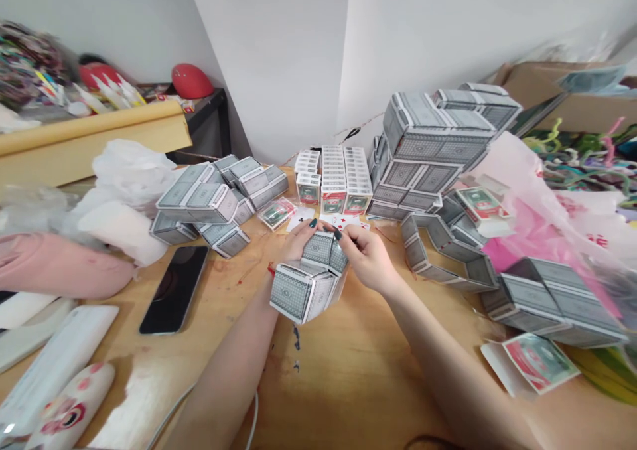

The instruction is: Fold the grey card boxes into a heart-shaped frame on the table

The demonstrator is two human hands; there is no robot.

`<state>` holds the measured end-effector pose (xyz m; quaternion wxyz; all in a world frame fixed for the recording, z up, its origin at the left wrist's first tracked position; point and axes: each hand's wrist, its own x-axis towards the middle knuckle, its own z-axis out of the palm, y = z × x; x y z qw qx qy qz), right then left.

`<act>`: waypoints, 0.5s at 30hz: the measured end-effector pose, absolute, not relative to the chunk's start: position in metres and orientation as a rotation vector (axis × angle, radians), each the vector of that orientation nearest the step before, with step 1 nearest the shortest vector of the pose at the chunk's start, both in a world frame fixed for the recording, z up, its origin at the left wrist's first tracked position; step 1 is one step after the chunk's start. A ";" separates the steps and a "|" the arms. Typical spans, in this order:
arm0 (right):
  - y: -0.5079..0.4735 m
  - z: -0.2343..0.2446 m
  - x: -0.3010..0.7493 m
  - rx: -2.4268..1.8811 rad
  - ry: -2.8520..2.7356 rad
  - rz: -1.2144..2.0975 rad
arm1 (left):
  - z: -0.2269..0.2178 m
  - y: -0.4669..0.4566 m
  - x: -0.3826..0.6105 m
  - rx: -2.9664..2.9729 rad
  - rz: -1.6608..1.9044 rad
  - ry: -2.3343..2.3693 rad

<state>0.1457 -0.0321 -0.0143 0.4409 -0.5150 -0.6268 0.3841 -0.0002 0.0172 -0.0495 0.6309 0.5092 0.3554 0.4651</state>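
Note:
Above the middle of the table, a small folded playing-card structure [302, 292] with grey patterned backs is held up between my two hands. My left hand [297, 239] wraps round its far left side, partly hidden behind the cards. The fingers of my right hand [367, 254] pinch the structure's upper right edge, thumb and fingertips close together. Just beyond lie loose playing cards [343, 222], face up, and a card box [277, 213]. Rows of card packs [332, 178] stand upright at the back of the table.
Folded-card blocks [199, 194] are piled at left and in a tall stack [432, 145] at right. An open card frame [442, 254] lies right of my hand. A phone [174, 291], keyboard [64, 364], mouse [74, 410] and opened card box [535, 364] are around.

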 end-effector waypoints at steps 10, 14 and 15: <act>-0.034 -0.011 0.146 -1.321 -1.503 0.497 | -0.054 0.019 0.003 1.058 1.179 0.800; -0.029 -0.017 0.152 -1.377 -1.425 0.599 | -0.052 0.018 0.000 1.101 1.259 0.889; -0.028 -0.020 0.152 -1.388 -1.411 0.713 | -0.052 0.018 0.000 1.113 1.271 0.934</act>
